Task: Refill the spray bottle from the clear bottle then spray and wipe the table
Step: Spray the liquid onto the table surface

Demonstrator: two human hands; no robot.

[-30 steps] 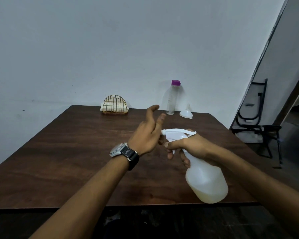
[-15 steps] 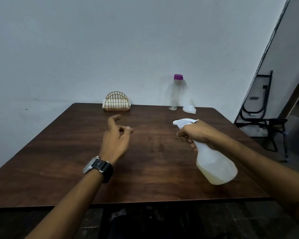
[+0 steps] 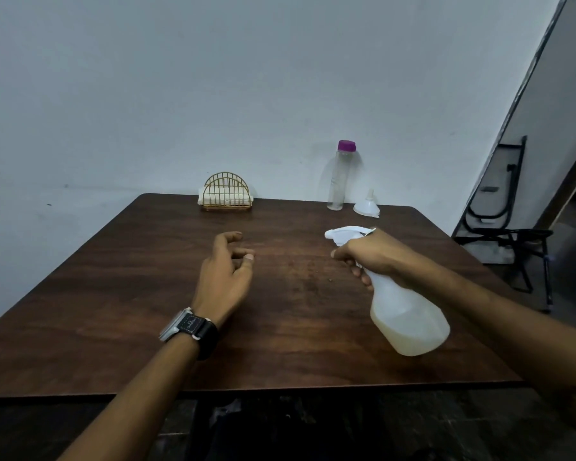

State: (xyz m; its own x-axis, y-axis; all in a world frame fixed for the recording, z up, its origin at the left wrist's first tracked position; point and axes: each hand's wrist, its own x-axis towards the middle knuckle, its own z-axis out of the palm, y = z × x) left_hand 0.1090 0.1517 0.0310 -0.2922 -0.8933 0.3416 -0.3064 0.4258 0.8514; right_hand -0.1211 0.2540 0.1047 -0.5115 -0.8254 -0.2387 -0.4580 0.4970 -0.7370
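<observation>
Here my right hand point(image 3: 373, 257) grips the neck of the spray bottle point(image 3: 409, 314), tilted above the table point(image 3: 120, 294), nozzle pointing left. My left hand point(image 3: 225, 277) hovers empty, fingers loosely curled. The clear bottle point(image 3: 339, 178) stands at the far edge.

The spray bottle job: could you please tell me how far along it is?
Refill looks done: the clear bottle stands capped by the funnel, and the spray bottle holds yellowish liquid. In hand: the right hand grips it above the table; the left hand holds nothing. Left, seemingly: spraying and wiping, with napkins waiting in the napkin holder.
</observation>
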